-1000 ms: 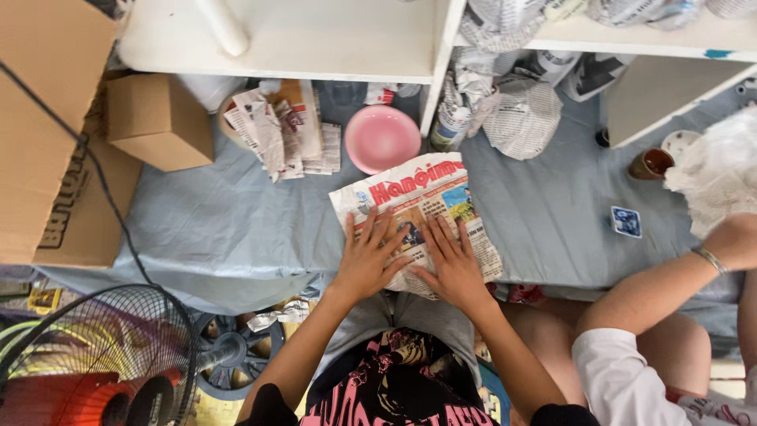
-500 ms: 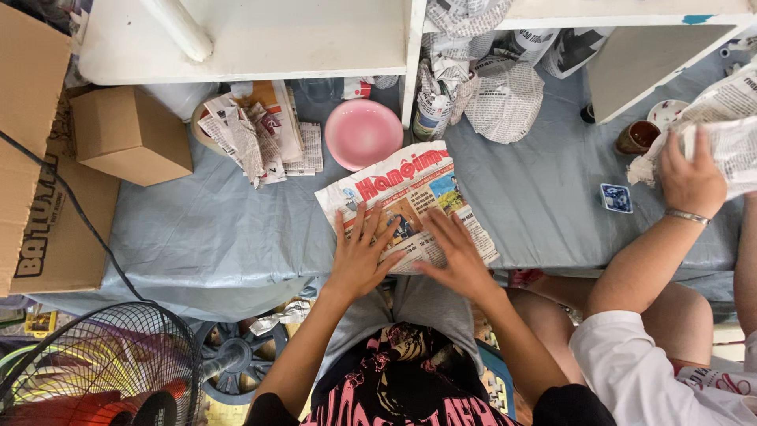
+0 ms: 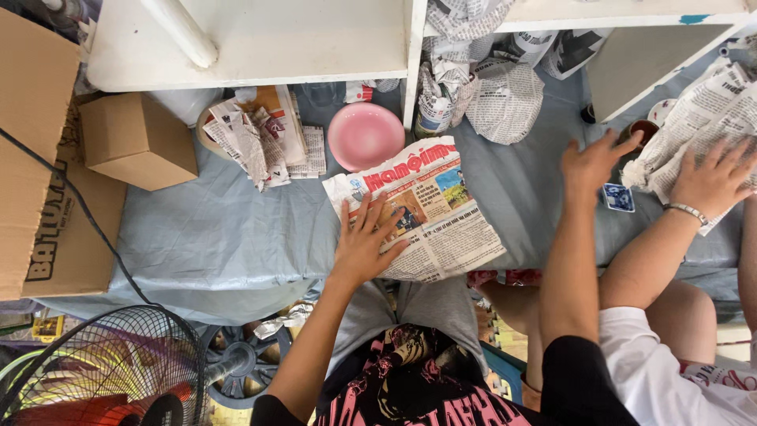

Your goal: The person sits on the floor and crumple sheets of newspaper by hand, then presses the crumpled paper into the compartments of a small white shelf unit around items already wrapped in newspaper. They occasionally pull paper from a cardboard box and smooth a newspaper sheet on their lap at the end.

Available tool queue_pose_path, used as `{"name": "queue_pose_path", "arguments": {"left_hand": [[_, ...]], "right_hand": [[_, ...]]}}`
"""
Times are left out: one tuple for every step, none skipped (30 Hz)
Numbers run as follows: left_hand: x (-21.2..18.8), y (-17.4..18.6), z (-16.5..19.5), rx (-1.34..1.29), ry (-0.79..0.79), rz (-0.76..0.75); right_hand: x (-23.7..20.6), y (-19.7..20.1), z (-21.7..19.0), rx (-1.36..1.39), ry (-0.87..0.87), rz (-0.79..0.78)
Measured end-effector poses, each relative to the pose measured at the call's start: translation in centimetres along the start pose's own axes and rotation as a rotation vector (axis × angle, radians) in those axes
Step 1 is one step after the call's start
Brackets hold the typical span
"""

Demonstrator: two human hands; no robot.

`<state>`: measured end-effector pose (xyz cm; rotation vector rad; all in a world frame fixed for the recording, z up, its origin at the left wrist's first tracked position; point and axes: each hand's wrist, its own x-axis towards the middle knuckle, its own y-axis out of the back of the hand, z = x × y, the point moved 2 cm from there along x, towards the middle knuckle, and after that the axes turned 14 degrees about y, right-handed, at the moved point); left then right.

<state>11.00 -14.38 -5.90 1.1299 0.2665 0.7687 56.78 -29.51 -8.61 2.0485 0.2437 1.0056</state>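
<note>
Our left hand (image 3: 364, 246) lies flat, fingers (image 3: 371, 214) spread, on the folded newspaper (image 3: 422, 211). Our right hand (image 3: 593, 162) hovers open, fingers splayed, holding nothing. The pink bowl (image 3: 365, 135) sits beyond the left fingertips.

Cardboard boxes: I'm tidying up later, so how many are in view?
2. A small closed box sits under the white shelf at left; a larger box runs along the left edge. Others may be hidden.

Blue sheet (image 3: 236, 237) under newspaper (image 3: 430, 213), pink bowl (image 3: 365, 136), perhaps cups.
</note>
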Motion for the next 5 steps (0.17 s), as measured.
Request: {"name": "queue_pose_path", "arguments": {"left_hand": [[0.0, 0.1, 0.0, -0.007, 0.011, -0.009], [-0.1, 0.1, 0.0, -0.010, 0.014, -0.010], [0.0, 0.1, -0.1, -0.014, 0.016, -0.011], [0.1, 0.1, -0.1, -0.017, 0.018, -0.007], [0.2, 0.1, -0.1, -0.007, 0.024, -0.006]], "right_hand": [[1.1, -0.2, 0.9, -0.034, -0.023, -0.033], [1.3, -0.2, 1.2, -0.072, -0.050, -0.069], [0.8, -0.3, 1.3, -0.082, -0.064, -0.126], [0.3, -0.3, 1.5, -0.092, -0.075, -0.179], [-0.4, -0.3, 1.7, -0.102, -0.086, -0.234]]}}
